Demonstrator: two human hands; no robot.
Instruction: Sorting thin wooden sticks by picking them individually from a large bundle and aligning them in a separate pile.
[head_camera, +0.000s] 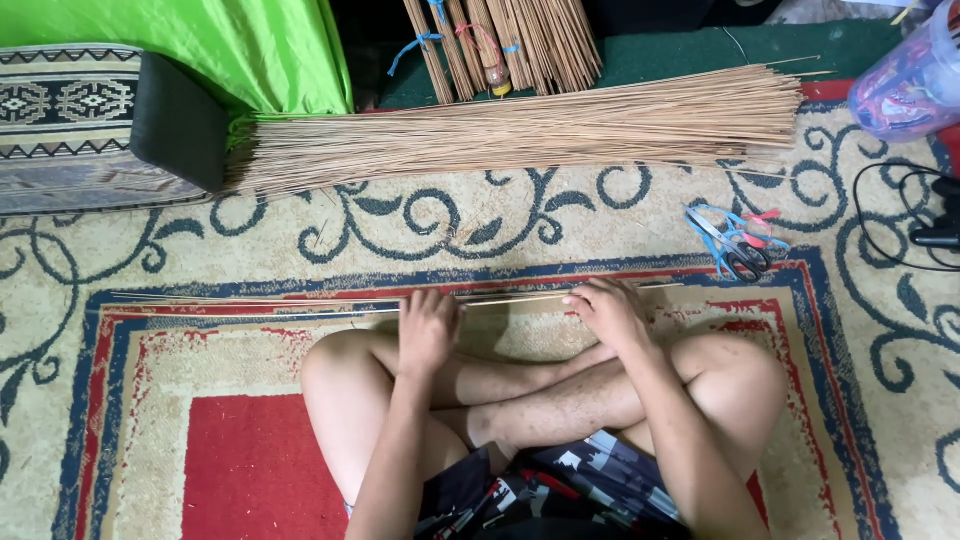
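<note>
A patterned carpet (200, 250) covers the floor. Left hand (428, 328) and right hand (608, 310) are both closed on a few thin sticks (300, 300) lying at twelve o'clock of the crossed legs. Pressed unevenly, the sticks could snap; scissors (738, 245) lie at two o'clock.

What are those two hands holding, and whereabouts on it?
Both hands grip a few thin sticks lying across the carpet: the left hand near the middle, the right hand towards the right end.

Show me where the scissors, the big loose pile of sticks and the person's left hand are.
Scissors (737, 245), head view, on the blades' pivot.
Pile of sticks (520, 132), head view, mid-length.
Left hand (428, 330), head view, back of hand.
</note>
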